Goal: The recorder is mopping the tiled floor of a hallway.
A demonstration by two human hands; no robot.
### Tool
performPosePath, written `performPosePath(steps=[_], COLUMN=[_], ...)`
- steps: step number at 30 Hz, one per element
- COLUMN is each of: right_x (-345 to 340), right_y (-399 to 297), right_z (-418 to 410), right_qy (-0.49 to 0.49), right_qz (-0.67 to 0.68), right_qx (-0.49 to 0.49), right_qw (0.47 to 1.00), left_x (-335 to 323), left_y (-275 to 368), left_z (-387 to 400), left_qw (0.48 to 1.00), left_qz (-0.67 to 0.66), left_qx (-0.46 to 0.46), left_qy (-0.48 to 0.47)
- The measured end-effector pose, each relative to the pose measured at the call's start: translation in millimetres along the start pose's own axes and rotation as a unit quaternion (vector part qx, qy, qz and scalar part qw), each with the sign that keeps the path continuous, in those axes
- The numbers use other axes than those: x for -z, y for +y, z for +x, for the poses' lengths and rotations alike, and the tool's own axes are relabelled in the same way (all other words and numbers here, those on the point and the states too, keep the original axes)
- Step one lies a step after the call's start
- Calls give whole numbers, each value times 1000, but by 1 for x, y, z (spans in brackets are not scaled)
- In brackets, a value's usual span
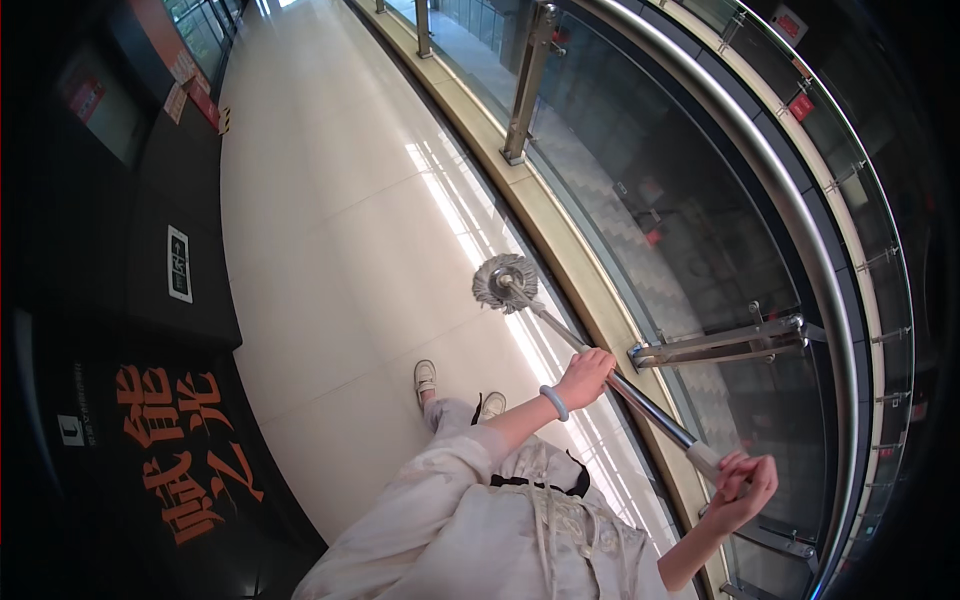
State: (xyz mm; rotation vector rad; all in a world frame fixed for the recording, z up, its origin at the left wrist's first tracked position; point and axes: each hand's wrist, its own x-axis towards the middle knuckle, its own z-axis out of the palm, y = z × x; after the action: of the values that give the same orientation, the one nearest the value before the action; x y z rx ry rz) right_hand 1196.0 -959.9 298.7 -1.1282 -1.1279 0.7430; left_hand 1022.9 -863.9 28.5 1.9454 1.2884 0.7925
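A mop with a grey, round string head (504,283) lies across the view, its head low over or on the floor tiles; contact cannot be told. My left hand (589,379), with a pale bracelet at the wrist, is closed around the middle of the metal mop handle (651,409). Down at the lower right, my right hand (746,480) grips the handle's light-coloured end, fingers curled around it. The handle runs from the head down to the right, crossing the stone ledge in the view.
Glossy beige floor tiles (322,225) run along a glass balustrade (660,172) with metal posts (529,82) and a curved handrail (799,202). A pale stone ledge (555,217) edges the floor. At left stands a dark wall (172,322) with large orange characters and a sign (180,264).
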Motion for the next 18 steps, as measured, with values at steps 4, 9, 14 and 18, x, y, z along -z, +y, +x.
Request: performPosePath(steps=[4,9,14,18], right_x=[-6,-50,-106,-119], right_y=[-5,58,144,148], right_z=[39,48,-14,-48], right_qy=[-85,-235,-318,-354], right_qz=[57,112,162,172], right_qx=[-60,-195,-333,-375], right_qw=[993,945,873,839], left_x=[29,62,63,63], left_y=[0,-50,-125,-140], left_z=[-45,-127,-232,-267], left_qw=[998,983,934,889], left_qz=[28,114,137,122], left_qx=[11,135,325,436], left_qy=[59,51,52,60])
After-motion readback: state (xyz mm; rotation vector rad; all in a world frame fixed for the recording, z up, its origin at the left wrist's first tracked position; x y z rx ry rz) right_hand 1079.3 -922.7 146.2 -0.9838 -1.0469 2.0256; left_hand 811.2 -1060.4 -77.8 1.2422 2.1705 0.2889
